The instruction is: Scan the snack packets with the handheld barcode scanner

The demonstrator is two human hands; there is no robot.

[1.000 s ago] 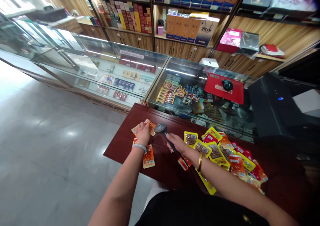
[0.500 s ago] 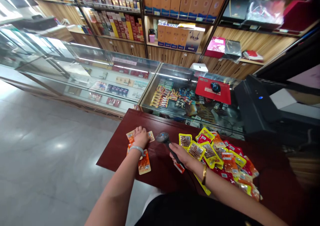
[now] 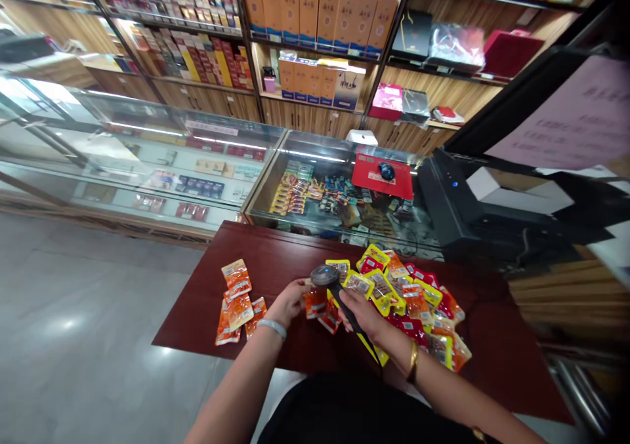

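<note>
My left hand [image 3: 291,301] is closed on the edge of an orange snack packet [image 3: 315,303], held just above the dark red table [image 3: 197,313]. In my right hand [image 3: 361,313] is a black barcode scanner [image 3: 339,293], its head above that packet. Another orange packet [image 3: 331,318] lies just behind, partly covered. To the right of the scanner spreads a pile of snack packets [image 3: 416,300], yellow-edged, red and orange. On the left of the table lies a small group of orange packets [image 3: 239,309], some overlapping.
Behind the table stands a glass display counter [image 3: 266,168] with a red mat [image 3: 369,180] and a black mouse [image 3: 386,171] on top. A black machine [image 3: 443,195] stands at the right. Shelves of boxes [image 3: 308,14] line the back wall.
My left hand has moved right, from the orange packets at the left to one under the scanner, and grips it. My right hand still holds the scanner. The view has turned right.
</note>
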